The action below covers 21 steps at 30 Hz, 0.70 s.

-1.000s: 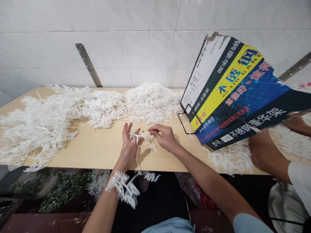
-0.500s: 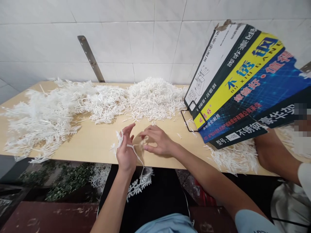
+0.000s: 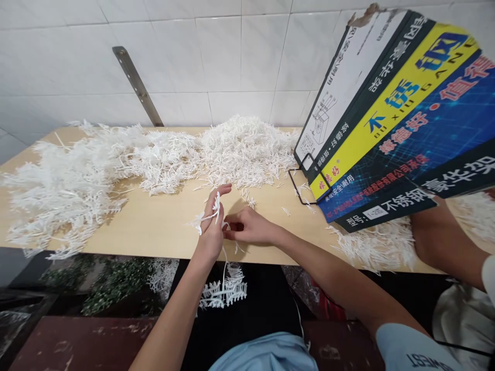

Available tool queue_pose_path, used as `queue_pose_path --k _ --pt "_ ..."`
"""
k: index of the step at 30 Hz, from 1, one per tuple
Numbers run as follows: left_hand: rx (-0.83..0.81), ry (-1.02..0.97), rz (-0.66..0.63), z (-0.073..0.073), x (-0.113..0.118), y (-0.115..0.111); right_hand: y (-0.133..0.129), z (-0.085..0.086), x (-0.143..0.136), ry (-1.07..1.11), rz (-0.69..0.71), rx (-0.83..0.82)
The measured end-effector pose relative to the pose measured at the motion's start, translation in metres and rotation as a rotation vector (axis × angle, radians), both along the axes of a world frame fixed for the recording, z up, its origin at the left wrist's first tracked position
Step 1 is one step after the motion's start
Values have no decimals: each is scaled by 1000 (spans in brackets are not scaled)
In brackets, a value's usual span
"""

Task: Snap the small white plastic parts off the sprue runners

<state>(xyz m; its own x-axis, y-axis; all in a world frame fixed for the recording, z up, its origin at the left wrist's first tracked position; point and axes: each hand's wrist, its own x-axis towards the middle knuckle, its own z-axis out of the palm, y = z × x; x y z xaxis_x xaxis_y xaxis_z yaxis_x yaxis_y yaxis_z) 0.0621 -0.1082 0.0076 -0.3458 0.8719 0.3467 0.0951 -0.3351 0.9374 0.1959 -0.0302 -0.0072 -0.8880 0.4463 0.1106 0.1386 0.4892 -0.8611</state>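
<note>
My left hand (image 3: pixel 212 226) is turned on edge above the front of the table, with a white branched plastic sprig (image 3: pixel 216 206) looped over and between its fingers. From it a thin white strand hangs below the palm toward a comb-like white sprig (image 3: pixel 224 293) over my lap. My right hand (image 3: pixel 247 225) is beside the left, thumb and fingers pinched together at a white bit of the sprig close to the left palm. The fingertips partly hide what they grip. Behind both hands lies a large heap of small white plastic pieces (image 3: pixel 247 149).
Longer white sprigs (image 3: pixel 77 180) cover the table's left side. A printed cardboard sheet (image 3: pixel 386 134) stands at the right in a black wire holder (image 3: pixel 305 188). Past it, another person's arm (image 3: pixel 444 237) rests near more white pieces (image 3: pixel 375 245). Green foliage (image 3: pixel 116 283) lies below the table.
My right hand has moved in against my left palm and its fingers have closed. The left hand has shifted right and turned, and the hanging sprig now lies flatter over my lap.
</note>
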Motion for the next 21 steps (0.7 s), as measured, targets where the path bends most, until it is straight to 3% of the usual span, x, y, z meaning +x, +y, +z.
queue_pose_path --k 4,10,16,19,21 --pt "46 -32 87 0 -1 8 2 1 -3 -33 27 -110" --pt "92 -71 73 0 5 14 4 1 0 -36 112 -255" --pt "-161 -24 142 -1 -10 -15 7 -3 1 68 -99 -365" --pt "-297 -71 167 -6 -3 -38 4 -2 0 78 -174 -453" --pt "-408 15 169 -9 6 -51 1 -1 -1 76 -182 -516"
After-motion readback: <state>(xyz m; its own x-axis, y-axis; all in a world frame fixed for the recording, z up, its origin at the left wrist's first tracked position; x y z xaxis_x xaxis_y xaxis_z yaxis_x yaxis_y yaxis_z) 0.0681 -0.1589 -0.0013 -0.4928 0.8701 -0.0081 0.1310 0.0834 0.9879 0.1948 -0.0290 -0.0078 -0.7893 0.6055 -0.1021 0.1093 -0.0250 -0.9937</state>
